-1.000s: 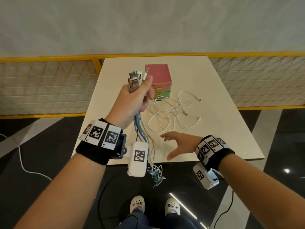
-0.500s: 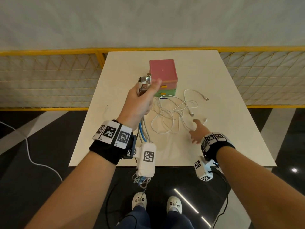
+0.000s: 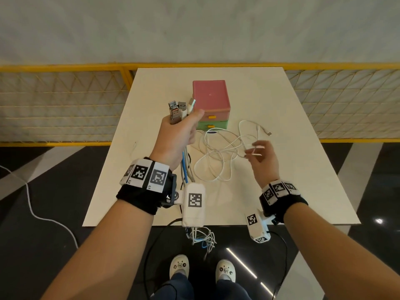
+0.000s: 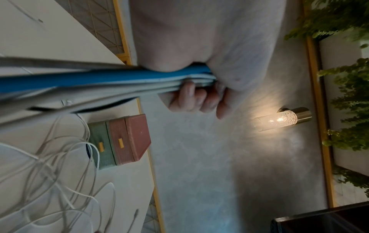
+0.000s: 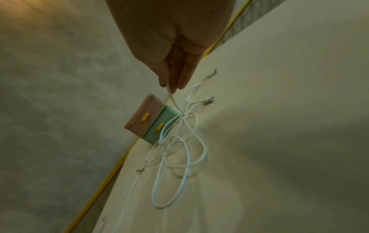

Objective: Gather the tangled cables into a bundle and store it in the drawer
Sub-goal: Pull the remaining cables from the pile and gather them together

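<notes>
My left hand is raised over the table and grips a bundle of cables, blue, white and grey. Their USB plugs stick up out of the fist, and the loose ends hang below the table's near edge. A tangle of white cables lies on the table in front of the small drawer box, pink on top and green below, both drawers closed. My right hand pinches one white cable's end and lifts it off the tangle.
The pale table stands against a yellow mesh railing. A white plug lies right of the box. A loose cord runs over the dark floor at left. A wall lamp shows in the left wrist view.
My right hand went from flat on the table near its front edge to the tangle's right side and picked up a white cable end. The left hand stayed raised with its bundle.
</notes>
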`<action>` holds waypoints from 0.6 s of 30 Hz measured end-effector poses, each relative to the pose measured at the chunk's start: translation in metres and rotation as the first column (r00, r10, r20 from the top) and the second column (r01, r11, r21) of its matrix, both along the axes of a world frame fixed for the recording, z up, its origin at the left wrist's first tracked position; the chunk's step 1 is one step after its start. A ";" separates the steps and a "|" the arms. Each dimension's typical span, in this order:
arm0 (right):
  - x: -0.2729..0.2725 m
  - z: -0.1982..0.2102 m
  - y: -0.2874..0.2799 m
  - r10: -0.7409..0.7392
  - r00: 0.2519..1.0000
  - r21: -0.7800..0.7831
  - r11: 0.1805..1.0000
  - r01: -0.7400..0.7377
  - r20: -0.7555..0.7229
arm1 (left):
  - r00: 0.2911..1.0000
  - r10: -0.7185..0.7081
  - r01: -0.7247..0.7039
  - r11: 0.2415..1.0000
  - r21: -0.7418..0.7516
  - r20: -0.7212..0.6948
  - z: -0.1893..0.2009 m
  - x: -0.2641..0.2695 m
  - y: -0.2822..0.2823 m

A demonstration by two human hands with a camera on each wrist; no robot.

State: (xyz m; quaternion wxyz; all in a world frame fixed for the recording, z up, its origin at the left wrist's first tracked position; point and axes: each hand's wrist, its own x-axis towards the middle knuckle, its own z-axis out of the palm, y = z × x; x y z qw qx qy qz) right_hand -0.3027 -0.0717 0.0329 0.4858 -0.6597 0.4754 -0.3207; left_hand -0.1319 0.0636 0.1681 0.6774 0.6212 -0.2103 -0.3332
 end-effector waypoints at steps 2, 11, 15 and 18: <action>0.005 0.017 0.008 0.072 0.990 0.000 0.997 -0.072 0.124 | 1.000 0.016 -0.017 1.000 -0.015 -0.017 0.003 0.000 -0.002; 0.020 0.078 0.042 0.389 0.897 -0.176 0.917 -0.357 0.210 | 0.997 0.032 -0.036 0.998 -0.058 -0.067 0.004 -0.002 -0.014; 0.022 0.098 0.050 0.544 0.839 -0.247 0.818 -0.519 0.037 | 0.998 -0.045 0.044 0.998 -0.039 -0.034 0.005 -0.002 -0.017; 0.024 0.106 0.050 0.596 0.801 -0.278 0.760 -0.588 -0.066 | 0.991 -0.129 0.131 0.990 -0.059 0.027 0.007 -0.003 -0.017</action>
